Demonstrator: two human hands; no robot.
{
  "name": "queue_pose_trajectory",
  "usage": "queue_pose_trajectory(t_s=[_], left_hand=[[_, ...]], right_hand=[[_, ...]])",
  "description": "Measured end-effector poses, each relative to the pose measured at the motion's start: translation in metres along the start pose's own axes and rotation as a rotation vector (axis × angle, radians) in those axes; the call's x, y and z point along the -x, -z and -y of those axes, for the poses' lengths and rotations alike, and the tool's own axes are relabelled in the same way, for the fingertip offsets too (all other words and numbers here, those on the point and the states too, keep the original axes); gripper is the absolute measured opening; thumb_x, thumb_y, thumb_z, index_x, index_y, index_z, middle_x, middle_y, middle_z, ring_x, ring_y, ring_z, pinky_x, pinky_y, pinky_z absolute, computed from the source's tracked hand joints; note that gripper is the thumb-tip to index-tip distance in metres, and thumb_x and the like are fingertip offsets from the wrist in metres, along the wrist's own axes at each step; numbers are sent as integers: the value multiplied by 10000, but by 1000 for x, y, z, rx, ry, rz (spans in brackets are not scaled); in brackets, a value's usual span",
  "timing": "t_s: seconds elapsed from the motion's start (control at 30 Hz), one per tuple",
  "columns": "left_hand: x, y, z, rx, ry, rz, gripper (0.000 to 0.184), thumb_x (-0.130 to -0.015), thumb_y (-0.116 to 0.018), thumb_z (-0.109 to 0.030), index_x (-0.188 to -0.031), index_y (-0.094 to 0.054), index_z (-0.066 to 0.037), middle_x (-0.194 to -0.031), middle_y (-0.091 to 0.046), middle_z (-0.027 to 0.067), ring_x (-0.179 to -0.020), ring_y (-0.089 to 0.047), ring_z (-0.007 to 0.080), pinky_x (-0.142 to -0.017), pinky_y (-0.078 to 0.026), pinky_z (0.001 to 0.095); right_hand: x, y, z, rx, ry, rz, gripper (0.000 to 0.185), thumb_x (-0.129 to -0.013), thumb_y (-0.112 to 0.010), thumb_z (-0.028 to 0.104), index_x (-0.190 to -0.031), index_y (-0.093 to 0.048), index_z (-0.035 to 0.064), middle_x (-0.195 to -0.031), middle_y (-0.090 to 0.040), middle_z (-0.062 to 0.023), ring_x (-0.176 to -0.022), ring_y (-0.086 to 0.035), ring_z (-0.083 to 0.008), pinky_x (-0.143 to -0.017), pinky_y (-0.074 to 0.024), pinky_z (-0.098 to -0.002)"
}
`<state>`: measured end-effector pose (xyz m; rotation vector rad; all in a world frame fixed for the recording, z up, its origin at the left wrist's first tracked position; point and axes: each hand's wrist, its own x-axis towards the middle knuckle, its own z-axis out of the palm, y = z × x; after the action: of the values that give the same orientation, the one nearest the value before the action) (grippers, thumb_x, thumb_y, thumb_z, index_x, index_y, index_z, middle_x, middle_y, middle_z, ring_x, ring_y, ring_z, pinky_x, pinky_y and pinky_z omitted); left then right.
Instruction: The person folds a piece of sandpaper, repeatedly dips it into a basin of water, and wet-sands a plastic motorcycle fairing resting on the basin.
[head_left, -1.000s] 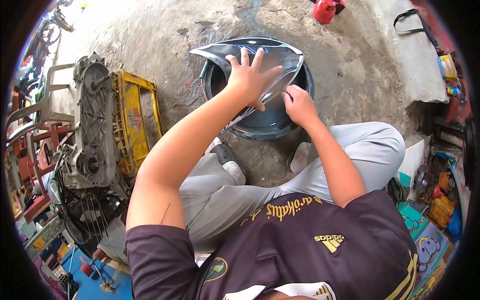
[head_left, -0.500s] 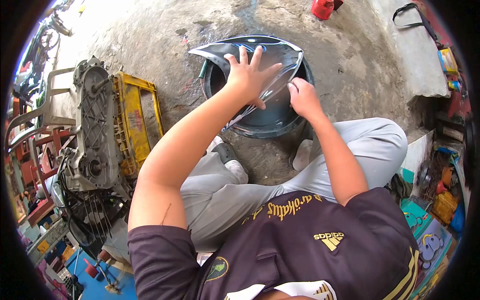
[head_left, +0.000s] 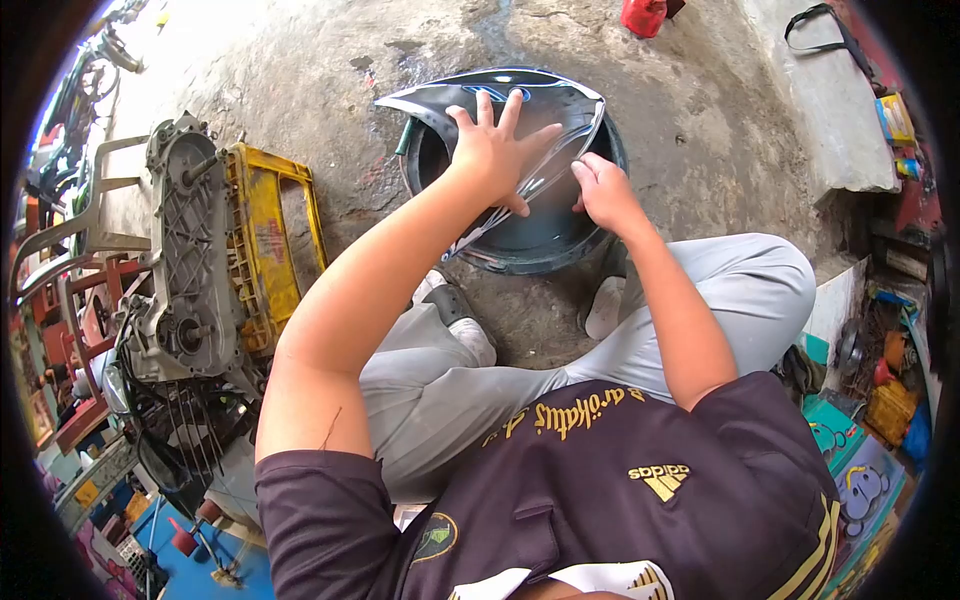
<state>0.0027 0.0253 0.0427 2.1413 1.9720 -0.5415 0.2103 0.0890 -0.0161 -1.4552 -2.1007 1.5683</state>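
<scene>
A dark, glossy motorcycle fairing panel [head_left: 422, 97] with white and blue stripe decals rests across a round black tub [head_left: 535, 265]. My left hand [head_left: 490, 158] lies on the panel with its fingers spread wide, pressing on its surface. At the panel's right edge, my right hand [head_left: 606, 195] is closed in a pinch, thumb against fingers, beside the white-edged stripe. Whatever is between those fingertips is too small to make out. Part of the tub's inside shows below the panel.
To the left stand a grey metal engine casing [head_left: 190, 250] and a yellow plastic crate [head_left: 262, 230]. A red container [head_left: 643, 15] sits on the concrete floor at the top. Colourful boxes and parts [head_left: 865, 480] crowd the lower right. My bent legs [head_left: 745, 285] flank the near side.
My right hand has shifted very slightly left along the panel's edge, still pinched. My left hand stays spread on the panel, nearly unmoved.
</scene>
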Motion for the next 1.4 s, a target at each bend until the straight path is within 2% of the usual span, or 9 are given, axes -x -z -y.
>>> queue_pose_trajectory(t_s=[0.07,0.7,0.77,0.9,1.0,1.1,1.13,1.23,1.4], left_hand=[[1,1,1,-2,-1,-2,1368,-588,-912,-733,-1698,-143,-516,-1782,-134,215,-1551,-247,598,-1067,-358,791],[2,0,0,-7,-4,-11,1365,-594,-907,-739,-1698,-136,-516,-1783,-136,212,-1547,-256,595,-1077,-359,787],[1,2,1,-15,-3,-19,1362,-596,-906,-738,-1698,-138,-515,-1782,-139,213,-1546,-257,597,-1079,-360,785],[3,4,-1,6,4,5,1356,-612,-914,-719,-1705,-145,-487,-1789,-144,191,-1559,-223,588,-1098,-332,765],[3,5,1,7,-2,7,1356,-615,-914,-716,-1706,-143,-485,-1789,-143,192,-1559,-223,589,-1097,-331,768],[1,5,-3,15,-5,31,1356,-618,-911,-719,-1707,-139,-483,-1791,-136,192,-1560,-221,589,-1095,-333,768],[2,3,-2,-5,-4,21,1365,-606,-905,-735,-1704,-130,-501,-1790,-132,199,-1553,-249,586,-1083,-355,764],[2,3,-1,-37,6,-7,1373,-593,-896,-758,-1700,-119,-519,-1790,-129,206,-1548,-275,581,-1069,-378,760],[0,-1,-2,-34,9,-5,1382,-585,-892,-770,-1701,-118,-515,-1788,-135,206,-1552,-260,584,-1066,-368,770]], right_hand=[[-1,1,2,-65,24,-27,313,-1101,-549,258,-966,-610,-18,-821,-660,-150,-684,-700,-248,-625,-603,-426],[-9,2,-19,1,52,71,288,-1090,-569,243,-1008,-624,-27,-879,-685,-125,-732,-709,-240,-643,-610,-394],[-10,0,-16,-123,18,-41,270,-1102,-546,206,-1204,-681,-5,-956,-705,-74,-735,-654,-154,-716,-632,-356],[-10,2,-21,-63,37,51,277,-1099,-548,197,-1233,-687,-1,-968,-715,-79,-742,-660,-158,-715,-630,-354],[-5,-3,-15,-73,56,-51,251,-1068,-590,237,-1038,-656,-4,-852,-699,-187,-737,-721,-308,-696,-567,-442],[-5,-2,-12,43,94,-139,259,-1061,-596,254,-1006,-649,7,-868,-707,-211,-765,-714,-358,-745,-546,-477],[-9,-6,-25,117,178,-124,251,-1054,-599,261,-1013,-661,22,-920,-715,-235,-849,-700,-424,-795,-525,-501],[-7,-6,-24,61,69,-45,244,-1050,-600,255,-1018,-657,20,-982,-713,-252,-922,-681,-461,-813,-522,-511],[-2,-10,-27,82,198,-145,235,-1051,-598,238,-1063,-673,16,-1036,-713,-259,-981,-669,-484,-843,-524,-515]])
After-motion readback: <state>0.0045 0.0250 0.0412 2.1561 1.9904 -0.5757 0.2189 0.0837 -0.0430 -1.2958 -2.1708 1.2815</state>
